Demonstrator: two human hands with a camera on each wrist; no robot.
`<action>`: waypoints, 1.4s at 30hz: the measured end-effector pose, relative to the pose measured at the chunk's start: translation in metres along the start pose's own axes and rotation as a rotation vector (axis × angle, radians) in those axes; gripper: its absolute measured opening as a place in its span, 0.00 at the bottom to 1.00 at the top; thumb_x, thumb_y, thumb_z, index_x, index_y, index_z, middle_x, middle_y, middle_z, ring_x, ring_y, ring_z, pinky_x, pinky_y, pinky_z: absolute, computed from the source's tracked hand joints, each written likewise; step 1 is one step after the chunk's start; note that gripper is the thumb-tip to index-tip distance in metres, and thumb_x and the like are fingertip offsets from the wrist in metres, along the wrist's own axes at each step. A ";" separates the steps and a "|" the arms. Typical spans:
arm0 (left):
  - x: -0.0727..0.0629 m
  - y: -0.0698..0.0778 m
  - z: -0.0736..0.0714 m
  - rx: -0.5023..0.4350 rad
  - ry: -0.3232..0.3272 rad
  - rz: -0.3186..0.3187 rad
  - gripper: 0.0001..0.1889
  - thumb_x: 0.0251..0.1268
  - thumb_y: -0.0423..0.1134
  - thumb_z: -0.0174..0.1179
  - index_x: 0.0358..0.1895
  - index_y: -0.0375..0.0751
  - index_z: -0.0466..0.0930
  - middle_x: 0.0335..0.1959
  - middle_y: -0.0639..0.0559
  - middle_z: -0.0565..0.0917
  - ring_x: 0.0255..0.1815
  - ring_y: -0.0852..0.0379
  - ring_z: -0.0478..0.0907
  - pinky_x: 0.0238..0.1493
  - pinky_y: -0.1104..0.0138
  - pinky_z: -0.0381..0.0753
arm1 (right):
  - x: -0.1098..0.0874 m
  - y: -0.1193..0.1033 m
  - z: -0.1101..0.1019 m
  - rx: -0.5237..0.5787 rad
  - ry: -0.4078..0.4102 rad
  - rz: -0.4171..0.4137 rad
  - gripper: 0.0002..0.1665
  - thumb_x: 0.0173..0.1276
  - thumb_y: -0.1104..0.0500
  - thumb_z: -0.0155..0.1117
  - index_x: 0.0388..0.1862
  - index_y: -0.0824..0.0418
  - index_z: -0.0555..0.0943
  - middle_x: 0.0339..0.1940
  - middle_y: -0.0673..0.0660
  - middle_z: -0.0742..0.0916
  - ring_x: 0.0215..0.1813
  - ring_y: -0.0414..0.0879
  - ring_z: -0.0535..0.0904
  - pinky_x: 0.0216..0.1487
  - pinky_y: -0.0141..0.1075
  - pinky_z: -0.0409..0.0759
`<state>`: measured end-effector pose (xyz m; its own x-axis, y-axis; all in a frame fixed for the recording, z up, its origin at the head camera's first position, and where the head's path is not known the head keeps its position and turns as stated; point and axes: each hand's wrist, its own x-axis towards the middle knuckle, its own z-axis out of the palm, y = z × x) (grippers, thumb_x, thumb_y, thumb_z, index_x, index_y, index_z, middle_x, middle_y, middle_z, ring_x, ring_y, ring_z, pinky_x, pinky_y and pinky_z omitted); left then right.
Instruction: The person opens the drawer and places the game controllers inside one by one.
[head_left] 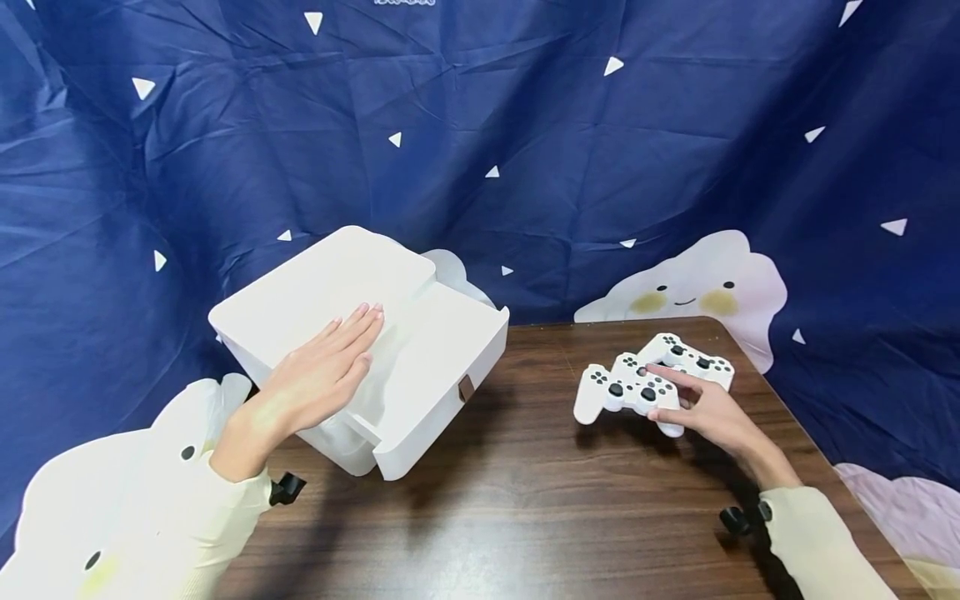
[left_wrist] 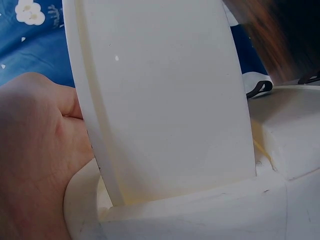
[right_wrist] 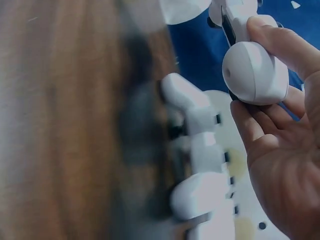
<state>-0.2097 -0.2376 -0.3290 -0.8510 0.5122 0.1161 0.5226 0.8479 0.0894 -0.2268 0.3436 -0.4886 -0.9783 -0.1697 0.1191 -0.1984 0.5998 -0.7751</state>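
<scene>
A white box point(head_left: 322, 279) stands at the left with its drawer point(head_left: 457, 342) pulled out toward the right. My left hand point(head_left: 318, 379) rests flat on the box's top, its fingers straight and close to the drawer side. From the left wrist view, the long white drawer point(left_wrist: 170, 100) juts out of the box, and the palm is beside it. At the right, my right hand point(head_left: 716, 412) grips a white game controller point(head_left: 618, 392) by one end, thumb on one face and fingers on the other. A second white controller point(head_left: 716, 371) lies on the table just behind, partly covered by the first.
The brown wooden table point(head_left: 517, 500) has its right edge near the controllers. A small brown tab point(head_left: 466, 388) is on the drawer's front. Behind everything hangs a blue cloth point(head_left: 525, 100) with white triangles and cloud faces.
</scene>
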 end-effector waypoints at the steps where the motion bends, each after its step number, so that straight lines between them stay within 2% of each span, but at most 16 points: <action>1: 0.000 0.000 0.000 0.000 0.000 0.000 0.31 0.89 0.46 0.36 0.87 0.42 0.51 0.90 0.51 0.50 0.91 0.49 0.45 0.91 0.47 0.48 | 0.002 -0.004 -0.002 -0.001 0.003 -0.003 0.45 0.63 0.50 0.84 0.77 0.54 0.77 0.65 0.59 0.81 0.41 0.34 0.72 0.38 0.24 0.72; 5: 0.001 0.000 0.000 -0.006 0.000 -0.002 0.31 0.89 0.46 0.36 0.87 0.43 0.51 0.90 0.51 0.50 0.91 0.49 0.46 0.91 0.48 0.48 | 0.011 -0.019 -0.013 -0.015 0.001 -0.043 0.44 0.63 0.51 0.83 0.77 0.53 0.78 0.65 0.55 0.84 0.41 0.32 0.74 0.38 0.22 0.74; 7: 0.001 0.000 0.000 -0.007 -0.001 -0.003 0.31 0.89 0.46 0.36 0.87 0.43 0.51 0.90 0.51 0.50 0.91 0.49 0.46 0.91 0.48 0.48 | 0.016 -0.026 -0.018 -0.006 -0.009 -0.068 0.44 0.63 0.53 0.83 0.77 0.54 0.78 0.68 0.51 0.85 0.44 0.29 0.77 0.42 0.20 0.77; 12: 0.000 0.000 0.000 -0.008 -0.003 -0.005 0.31 0.89 0.46 0.36 0.87 0.43 0.51 0.90 0.52 0.50 0.91 0.49 0.45 0.91 0.48 0.48 | 0.028 -0.046 -0.031 0.000 -0.024 -0.121 0.45 0.61 0.57 0.85 0.77 0.54 0.78 0.60 0.34 0.87 0.38 0.31 0.79 0.35 0.25 0.79; 15: 0.001 0.000 0.000 -0.007 -0.004 -0.004 0.31 0.89 0.46 0.36 0.87 0.43 0.51 0.90 0.51 0.49 0.91 0.49 0.45 0.91 0.48 0.48 | 0.036 -0.059 -0.038 -0.026 -0.015 -0.142 0.45 0.59 0.57 0.86 0.76 0.51 0.79 0.39 0.33 0.86 0.30 0.35 0.74 0.29 0.31 0.74; 17: 0.001 0.000 0.000 -0.006 -0.004 -0.004 0.31 0.89 0.46 0.36 0.87 0.42 0.51 0.90 0.51 0.49 0.91 0.49 0.45 0.91 0.47 0.48 | 0.041 -0.067 -0.042 -0.039 -0.017 -0.160 0.45 0.58 0.57 0.86 0.76 0.51 0.80 0.28 0.37 0.79 0.28 0.36 0.70 0.27 0.34 0.71; 19: 0.001 0.000 0.000 -0.004 -0.004 -0.004 0.31 0.89 0.46 0.37 0.87 0.42 0.51 0.90 0.51 0.50 0.91 0.48 0.45 0.91 0.47 0.48 | 0.046 -0.077 -0.046 -0.022 -0.047 -0.175 0.45 0.60 0.58 0.85 0.77 0.52 0.79 0.28 0.39 0.77 0.30 0.36 0.73 0.28 0.32 0.74; 20: 0.000 0.000 0.000 -0.004 -0.005 -0.004 0.31 0.89 0.46 0.37 0.87 0.42 0.51 0.90 0.51 0.50 0.91 0.48 0.45 0.91 0.47 0.48 | 0.049 -0.082 -0.048 -0.002 -0.067 -0.176 0.45 0.61 0.60 0.84 0.77 0.53 0.78 0.32 0.39 0.82 0.31 0.35 0.75 0.29 0.31 0.75; 22: 0.001 0.000 0.000 -0.006 -0.005 -0.004 0.31 0.89 0.46 0.37 0.87 0.42 0.51 0.90 0.51 0.50 0.91 0.48 0.45 0.91 0.47 0.48 | 0.053 -0.093 -0.051 0.029 -0.102 -0.183 0.45 0.62 0.62 0.82 0.78 0.54 0.76 0.45 0.37 0.88 0.38 0.34 0.80 0.36 0.27 0.80; 24: 0.001 0.000 0.000 -0.006 -0.006 -0.004 0.31 0.89 0.46 0.37 0.87 0.42 0.51 0.90 0.51 0.50 0.91 0.48 0.45 0.91 0.47 0.48 | 0.058 -0.105 -0.055 0.052 -0.124 -0.182 0.45 0.63 0.62 0.82 0.79 0.52 0.76 0.60 0.34 0.88 0.44 0.33 0.83 0.42 0.25 0.83; 28: 0.001 0.000 0.000 -0.011 -0.009 -0.007 0.31 0.89 0.46 0.36 0.87 0.42 0.51 0.90 0.51 0.49 0.91 0.48 0.45 0.91 0.47 0.48 | 0.068 -0.127 -0.060 0.065 -0.147 -0.206 0.45 0.63 0.63 0.82 0.79 0.50 0.76 0.68 0.37 0.86 0.51 0.31 0.85 0.47 0.23 0.84; 30: 0.001 0.001 0.000 -0.011 -0.009 -0.008 0.31 0.89 0.46 0.36 0.87 0.43 0.50 0.90 0.51 0.49 0.91 0.48 0.45 0.91 0.47 0.48 | 0.072 -0.137 -0.061 0.112 -0.174 -0.202 0.46 0.63 0.64 0.82 0.79 0.53 0.75 0.70 0.39 0.86 0.54 0.32 0.85 0.49 0.24 0.85; 34: 0.001 0.000 0.000 -0.012 -0.008 -0.007 0.31 0.89 0.46 0.36 0.88 0.43 0.50 0.90 0.51 0.49 0.91 0.49 0.45 0.91 0.47 0.48 | 0.078 -0.152 -0.063 0.220 -0.228 -0.177 0.48 0.63 0.69 0.80 0.81 0.59 0.72 0.70 0.42 0.86 0.54 0.35 0.86 0.50 0.26 0.87; 36: 0.001 0.000 0.000 -0.017 -0.007 -0.009 0.31 0.89 0.46 0.36 0.88 0.43 0.50 0.90 0.51 0.49 0.91 0.49 0.45 0.91 0.48 0.48 | 0.083 -0.158 -0.063 0.233 -0.246 -0.172 0.48 0.63 0.69 0.79 0.81 0.59 0.72 0.70 0.41 0.86 0.53 0.36 0.86 0.49 0.28 0.87; 40: 0.001 0.001 -0.001 -0.020 -0.008 -0.013 0.31 0.89 0.46 0.36 0.88 0.44 0.50 0.90 0.52 0.49 0.91 0.49 0.45 0.91 0.48 0.48 | 0.095 -0.173 -0.065 0.065 -0.218 -0.224 0.46 0.62 0.63 0.83 0.79 0.49 0.76 0.58 0.35 0.89 0.38 0.37 0.82 0.35 0.29 0.83; 42: 0.000 0.001 -0.001 -0.024 -0.009 -0.016 0.31 0.89 0.47 0.35 0.88 0.44 0.50 0.90 0.52 0.49 0.91 0.49 0.45 0.91 0.48 0.47 | 0.102 -0.181 -0.065 -0.029 -0.199 -0.267 0.46 0.61 0.59 0.85 0.77 0.45 0.78 0.47 0.35 0.90 0.30 0.38 0.76 0.28 0.31 0.77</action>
<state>-0.2097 -0.2370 -0.3279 -0.8598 0.4996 0.1054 0.5096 0.8527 0.1148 -0.2943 0.2689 -0.2955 -0.8609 -0.4719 0.1900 -0.4510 0.5352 -0.7142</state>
